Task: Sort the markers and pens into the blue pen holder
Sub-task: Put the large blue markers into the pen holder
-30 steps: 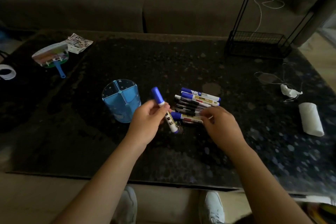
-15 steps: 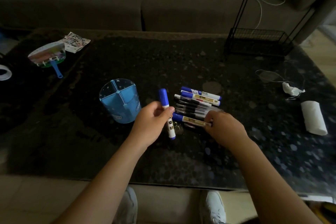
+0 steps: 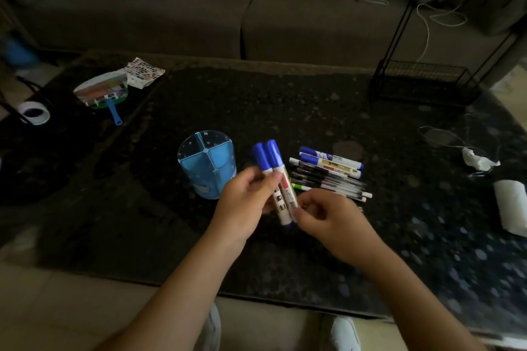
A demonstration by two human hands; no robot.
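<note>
Left hand (image 3: 245,196) grips two markers (image 3: 278,179) beside holder (image 3: 206,164).

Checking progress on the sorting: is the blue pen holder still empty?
Empty, as far as shows: the blue pen holder stands upright, and nothing sticks out above its divided compartments. Two markers are in the left hand.

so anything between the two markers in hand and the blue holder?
Nothing visible. The left hand holds two blue-capped markers just right of the blue pen holder; only bare table lies between, and the holder's open compartments look empty.
</note>
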